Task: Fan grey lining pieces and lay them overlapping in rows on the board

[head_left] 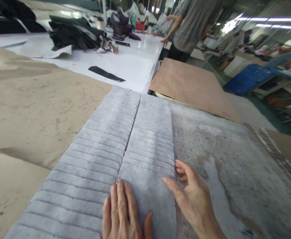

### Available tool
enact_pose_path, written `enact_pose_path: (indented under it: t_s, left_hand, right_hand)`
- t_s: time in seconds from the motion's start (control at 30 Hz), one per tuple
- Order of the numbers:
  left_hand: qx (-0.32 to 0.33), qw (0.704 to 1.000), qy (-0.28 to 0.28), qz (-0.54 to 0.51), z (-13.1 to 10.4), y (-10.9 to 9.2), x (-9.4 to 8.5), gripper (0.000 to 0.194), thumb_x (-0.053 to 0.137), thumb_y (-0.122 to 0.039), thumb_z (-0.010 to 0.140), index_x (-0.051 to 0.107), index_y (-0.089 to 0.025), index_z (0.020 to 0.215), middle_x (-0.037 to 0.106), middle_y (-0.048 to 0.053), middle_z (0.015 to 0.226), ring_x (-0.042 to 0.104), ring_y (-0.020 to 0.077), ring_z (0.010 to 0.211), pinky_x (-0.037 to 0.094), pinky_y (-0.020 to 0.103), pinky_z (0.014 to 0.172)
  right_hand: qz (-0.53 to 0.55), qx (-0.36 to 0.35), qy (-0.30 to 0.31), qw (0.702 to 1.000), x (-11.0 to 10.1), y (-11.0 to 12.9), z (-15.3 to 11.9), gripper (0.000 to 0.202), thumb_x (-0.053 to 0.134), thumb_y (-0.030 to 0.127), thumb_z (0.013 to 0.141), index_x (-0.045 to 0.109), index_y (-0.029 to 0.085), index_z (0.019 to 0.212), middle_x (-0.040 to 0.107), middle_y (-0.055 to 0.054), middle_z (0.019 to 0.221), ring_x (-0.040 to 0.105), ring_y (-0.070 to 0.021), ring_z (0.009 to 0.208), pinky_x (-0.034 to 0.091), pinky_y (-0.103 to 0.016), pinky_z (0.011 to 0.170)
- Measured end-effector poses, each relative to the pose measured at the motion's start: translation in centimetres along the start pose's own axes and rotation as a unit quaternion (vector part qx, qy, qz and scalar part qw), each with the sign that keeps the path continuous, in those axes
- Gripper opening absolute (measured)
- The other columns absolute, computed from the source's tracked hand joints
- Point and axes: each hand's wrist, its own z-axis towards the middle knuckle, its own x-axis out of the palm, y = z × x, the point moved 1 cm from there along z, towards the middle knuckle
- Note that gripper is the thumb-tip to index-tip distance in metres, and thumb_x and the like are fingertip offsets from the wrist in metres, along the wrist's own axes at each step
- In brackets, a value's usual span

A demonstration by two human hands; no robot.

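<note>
Grey felt-like material (150,146) with rows of cross lines lies flat across the table, a dark seam or gap running lengthwise down its middle. My left hand (122,210) rests palm down on it at the bottom centre, fingers stretched out over the lower end of the gap. At the material's right edge is my right hand (192,196), its thumb over the grey surface and its fingers curved beside the edge. Thumb and fingers are apart, with nothing held between them.
Brown paper (43,109) covers the left side. Beyond lies a white table (140,66) with a dark strip (107,73) and a dark material pile (73,31). A brown board (190,86) is at the back right. A person (195,26) stands behind it.
</note>
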Motion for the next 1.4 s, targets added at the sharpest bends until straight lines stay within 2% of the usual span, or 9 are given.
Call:
enact_pose_path:
  t_s: [0.13,0.23,0.53,0.7,0.83,0.9,1.1,1.2,1.4]
  left_hand:
    - [0.003,1.0,-0.003,-0.005,-0.1,0.1,0.1,0.071,0.046,-0.037,0.078,0.026,-0.002,0.135,0.041,0.024,0.132,0.041,0.0375,0.119,0.036,0.053,0.093]
    - [0.0,1.0,-0.008,-0.012,-0.2,0.1,0.2,0.07,0.045,-0.037,0.079,0.025,-0.003,0.136,0.04,0.024,0.133,0.041,0.0374,0.119,0.036,0.053,0.093]
    - [0.007,1.0,-0.018,0.003,-0.2,0.2,0.4,0.071,0.044,-0.037,0.078,0.025,-0.002,0.136,0.042,0.024,0.131,0.043,0.0367,0.117,0.036,0.051,0.093]
    - [0.014,0.999,-0.028,0.016,-0.2,0.3,0.6,0.071,0.044,-0.038,0.076,0.029,-0.001,0.134,0.045,0.025,0.128,0.045,0.0368,0.115,0.037,0.05,0.091]
    - [0.015,0.999,-0.025,0.017,-0.3,0.3,0.7,0.071,0.044,-0.039,0.076,0.029,-0.001,0.134,0.046,0.025,0.127,0.044,0.0356,0.116,0.035,0.048,0.093]
    - [0.008,1.0,-0.021,0.012,-0.4,0.3,0.8,0.071,0.042,-0.042,0.078,0.029,-0.003,0.135,0.045,0.023,0.129,0.043,0.0347,0.118,0.033,0.047,0.095]
    - [-0.019,1.0,-0.013,-0.004,-0.4,0.2,0.8,0.074,0.037,-0.053,0.081,0.024,-0.008,0.137,0.045,0.018,0.131,0.041,0.0313,0.121,0.029,0.043,0.099]
    - [-0.024,0.999,-0.021,-0.005,-0.4,0.1,0.8,0.074,0.036,-0.055,0.081,0.024,-0.008,0.138,0.046,0.017,0.13,0.04,0.0305,0.121,0.028,0.043,0.1]
    - [-0.025,0.999,-0.02,-0.007,-0.7,-0.1,1.1,0.076,0.037,-0.056,0.079,0.025,-0.008,0.137,0.046,0.018,0.13,0.04,0.0305,0.121,0.026,0.042,0.102]
  right_hand:
    - [0.0,-0.042,-0.024,0.999,-0.3,0.1,0.0,0.034,0.056,0.036,0.074,0.055,0.017,0.102,0.063,-0.008,0.087,0.059,-0.0179,0.069,0.051,-0.031,0.056]
    - [0.009,-0.062,0.001,0.998,-0.1,0.2,0.1,0.028,0.057,0.03,0.074,0.056,0.018,0.1,0.063,-0.007,0.088,0.058,-0.0179,0.073,0.05,-0.032,0.06]
    - [0.049,0.033,0.108,0.992,-0.2,0.2,1.4,0.024,0.061,0.032,0.063,0.061,0.02,0.083,0.06,-0.001,0.07,0.056,-0.0162,0.061,0.049,-0.032,0.059]
    - [0.057,0.025,0.093,0.994,-0.4,0.7,1.4,0.019,0.058,0.037,0.061,0.059,0.022,0.072,0.062,-0.004,0.076,0.058,-0.02,0.072,0.048,-0.035,0.067]
    - [0.043,0.164,0.135,0.976,-0.2,0.6,1.0,0.043,0.054,0.053,0.061,0.059,0.02,0.088,0.065,-0.003,0.072,0.06,-0.021,0.065,0.048,-0.035,0.063]
    - [0.033,0.204,0.16,0.965,-0.2,0.6,1.0,0.047,0.051,0.06,0.06,0.059,0.021,0.084,0.064,-0.002,0.064,0.06,-0.0207,0.06,0.046,-0.033,0.059]
    - [0.024,0.176,0.165,0.97,-0.4,1.0,1.5,0.039,0.048,0.06,0.059,0.042,0.023,0.046,0.04,0.004,0.04,0.044,-0.0133,0.04,0.037,-0.025,0.042]
    - [0.036,0.173,0.154,0.972,-0.5,1.2,1.7,0.039,0.049,0.058,0.058,0.037,0.024,0.042,0.037,0.004,0.039,0.043,-0.0138,0.039,0.038,-0.025,0.042]
    - [0.028,0.179,0.163,0.97,-0.3,1.0,2.0,0.035,0.05,0.057,0.056,0.044,0.025,0.044,0.042,0.003,0.039,0.045,-0.0161,0.04,0.039,-0.026,0.041]
